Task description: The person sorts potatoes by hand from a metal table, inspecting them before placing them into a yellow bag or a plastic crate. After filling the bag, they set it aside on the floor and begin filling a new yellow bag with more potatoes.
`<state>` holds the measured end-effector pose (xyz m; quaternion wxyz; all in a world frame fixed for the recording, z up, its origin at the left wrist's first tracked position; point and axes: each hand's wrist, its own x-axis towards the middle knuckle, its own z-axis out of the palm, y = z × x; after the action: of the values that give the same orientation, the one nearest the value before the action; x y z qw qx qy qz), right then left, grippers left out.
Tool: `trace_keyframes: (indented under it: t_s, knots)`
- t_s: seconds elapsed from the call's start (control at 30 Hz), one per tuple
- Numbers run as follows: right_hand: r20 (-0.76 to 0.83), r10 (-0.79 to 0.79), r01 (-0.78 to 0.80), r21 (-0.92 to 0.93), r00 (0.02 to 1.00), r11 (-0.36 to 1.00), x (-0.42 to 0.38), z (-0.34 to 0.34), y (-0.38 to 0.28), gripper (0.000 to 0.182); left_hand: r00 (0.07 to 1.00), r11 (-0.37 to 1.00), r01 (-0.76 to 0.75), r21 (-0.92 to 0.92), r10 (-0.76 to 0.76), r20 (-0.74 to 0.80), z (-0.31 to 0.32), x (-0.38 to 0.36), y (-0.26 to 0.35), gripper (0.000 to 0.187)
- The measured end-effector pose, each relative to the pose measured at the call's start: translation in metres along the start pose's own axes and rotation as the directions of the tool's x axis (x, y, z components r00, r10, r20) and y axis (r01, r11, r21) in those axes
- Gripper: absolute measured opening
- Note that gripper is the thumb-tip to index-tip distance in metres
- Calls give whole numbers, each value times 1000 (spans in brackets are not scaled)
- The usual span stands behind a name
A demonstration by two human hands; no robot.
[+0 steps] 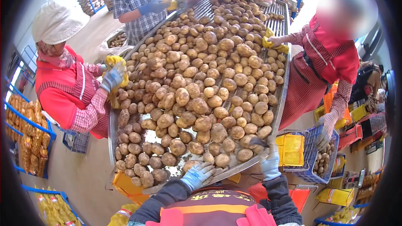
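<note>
A heap of potatoes (197,88) covers the metal sorting table (194,156) in front of me. My left hand (197,175), in a light blue glove, lies at the table's near edge with fingers stretched out against the closest potatoes. At the near right corner, my right hand (270,161) reaches over the rim in a matching glove. Its fingers are blurred beside a dark patch near the corner potatoes, and I cannot tell whether it grips anything.
Co-workers stand left (63,75), right (322,62) and at the far left side (138,6). A blue crate (309,163) with potatoes stands at right, next to a yellow mesh bag (290,150). An orange bag (127,185) hangs below the near left corner. Filled sacks are stacked behind.
</note>
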<state>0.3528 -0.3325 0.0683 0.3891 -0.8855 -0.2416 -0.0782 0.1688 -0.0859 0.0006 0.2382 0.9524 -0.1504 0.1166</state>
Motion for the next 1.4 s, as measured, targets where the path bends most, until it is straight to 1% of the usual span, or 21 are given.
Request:
trace_keyframes:
  t_s: [0.03,0.1,0.17,0.23,0.37,0.43,0.5,0.53,0.57,0.63,0.67,0.7,0.73,0.8,0.83,0.87,0.93,1.03,1.17,1.2,1.4]
  knots:
    - [66,-47,47,3,997,999,2,7,-13,54,1000,1000,7,2,-7,-5,-4,-5,1,33]
    - [209,-275,307,-137,938,942,-2,26,-20,60,1000,998,8,60,-9,12,-15,-16,4,32]
    - [287,-239,291,-155,928,944,-20,33,-34,63,993,993,103,53,-106,44,-29,-30,7,37]
    - [436,-305,434,-235,847,870,-31,28,-38,65,994,990,105,94,-106,4,-27,-45,5,39]
    - [407,-204,329,-267,891,906,-38,19,-17,70,995,991,103,83,-104,11,-22,-51,2,42]
    - [392,-239,366,-290,888,884,-40,18,-26,67,995,991,101,87,-102,8,-22,-50,3,43]
    - [564,-456,457,151,688,877,-42,29,-36,60,996,989,86,123,-86,-6,-24,-48,3,43]
    - [664,-541,516,263,516,815,-38,29,-45,56,995,988,80,129,-88,56,-26,-47,2,42]
    - [689,-528,531,240,497,813,-35,32,-49,52,996,989,82,123,-86,24,-21,-49,0,42]
    - [596,-166,68,184,786,981,-9,21,-80,51,996,992,86,87,-85,-14,-24,-49,1,42]
    - [608,-195,103,183,769,978,6,22,-92,54,995,993,98,62,-98,-4,-29,-47,3,43]
    - [562,-429,400,182,707,898,28,23,-109,57,994,993,107,59,-107,-10,-29,-48,4,43]
    - [515,-632,659,161,579,735,54,27,-128,60,994,993,106,48,-105,-12,-30,-48,3,43]
    - [496,-635,718,34,592,696,100,39,-158,68,996,995,91,50,-90,-19,-28,-48,1,44]
    - [419,-639,690,40,645,722,123,48,-169,71,996,994,88,60,-87,-23,-26,-50,1,44]
    - [434,-615,706,-74,659,704,145,53,-184,70,995,995,90,32,-88,-46,-23,-55,-1,43]
    - [386,-686,763,-80,617,641,177,69,-205,68,995,996,93,15,-92,-48,-12,-63,-6,49]
    - [398,-671,750,-72,626,657,201,80,-226,65,994,994,105,30,-104,-40,-29,-67,-5,57]
    - [415,-689,793,-160,595,588,229,86,-238,67,885,887,460,45,-454,-103,-60,-77,-7,63]
    - [419,-697,804,-169,582,570,234,83,-244,67,875,880,469,78,-451,-174,-59,-83,-9,61]
    - [391,-732,828,-210,558,519,252,82,-259,66,856,850,511,128,-488,-170,-50,-97,-16,61]
